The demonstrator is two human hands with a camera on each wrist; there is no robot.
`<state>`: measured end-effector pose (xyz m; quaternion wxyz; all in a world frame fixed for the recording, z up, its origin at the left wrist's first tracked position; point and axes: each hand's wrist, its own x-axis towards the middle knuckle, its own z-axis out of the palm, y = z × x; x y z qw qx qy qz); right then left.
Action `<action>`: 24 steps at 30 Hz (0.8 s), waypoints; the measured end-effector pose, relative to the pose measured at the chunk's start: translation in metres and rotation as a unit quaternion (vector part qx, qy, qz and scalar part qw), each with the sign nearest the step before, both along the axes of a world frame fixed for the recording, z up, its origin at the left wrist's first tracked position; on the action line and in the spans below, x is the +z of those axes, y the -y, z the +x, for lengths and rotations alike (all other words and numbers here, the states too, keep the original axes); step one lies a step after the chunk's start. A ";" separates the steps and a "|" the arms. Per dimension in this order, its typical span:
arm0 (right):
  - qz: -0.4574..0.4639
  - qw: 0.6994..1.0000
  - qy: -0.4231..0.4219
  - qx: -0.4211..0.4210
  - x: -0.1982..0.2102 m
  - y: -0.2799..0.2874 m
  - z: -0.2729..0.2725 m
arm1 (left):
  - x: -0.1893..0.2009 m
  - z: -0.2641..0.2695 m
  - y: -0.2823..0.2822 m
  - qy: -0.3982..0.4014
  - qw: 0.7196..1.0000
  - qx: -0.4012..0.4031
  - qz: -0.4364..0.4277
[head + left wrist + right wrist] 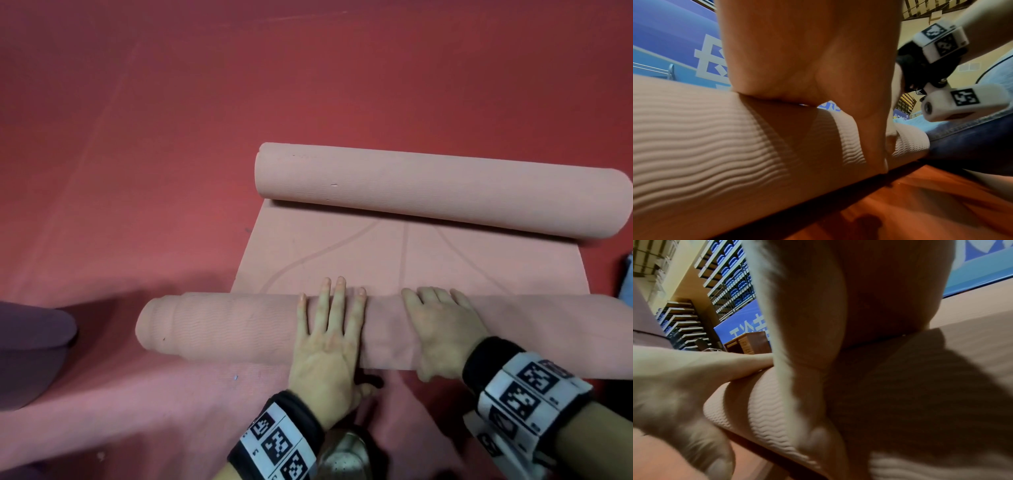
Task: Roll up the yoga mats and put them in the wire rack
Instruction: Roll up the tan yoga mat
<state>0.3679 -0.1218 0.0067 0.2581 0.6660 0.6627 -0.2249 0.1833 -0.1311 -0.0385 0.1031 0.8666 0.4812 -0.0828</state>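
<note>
While both hands press on it, the near roll of salmon-pink, wave-textured foam yoga mat [219, 329] lies across the lower middle of the head view, partly wound.

Item: left hand [325, 346], lower centre of frame. Fingers straight and slightly spread, flat over the top of the near roll; thumb tucked down at the roll's near side. Nothing is gripped.

Item: right hand [445, 329], just right of the left hand. Fingers close together and curved over the crown of the roll, thumb low at the near side; it presses more than it clasps.

Item: flat stretch of the same mat [394, 260], mid-frame, faint curved lines printed on it, lying between the two rolls.

Item: far roll of salmon-pink mat [438, 188], right of centre, resting on the flat stretch's far end. Whether it is this mat's other end or a second mat cannot be told.

Item: red floor [171, 120], filling the upper frame.

Item: purple rounded object [30, 349], left edge, unidentified.

Progress, as judged: rolling is underway, the near roll telescoped at its left end. The flat stretch remains to be wound. No wire rack appears in the head view, so stowing is not yet done.
</note>
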 end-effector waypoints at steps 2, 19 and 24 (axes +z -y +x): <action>-0.024 1.000 -0.011 -0.006 0.004 -0.009 0.002 | -0.002 0.002 0.003 0.008 1.000 0.002 0.006; 0.065 0.997 -0.043 -0.017 -0.002 0.010 0.004 | 0.015 0.012 -0.023 0.004 0.999 0.004 -0.043; 0.100 0.994 -0.034 -0.023 0.001 0.014 0.000 | 0.024 0.020 -0.055 -0.026 0.994 -0.002 -0.107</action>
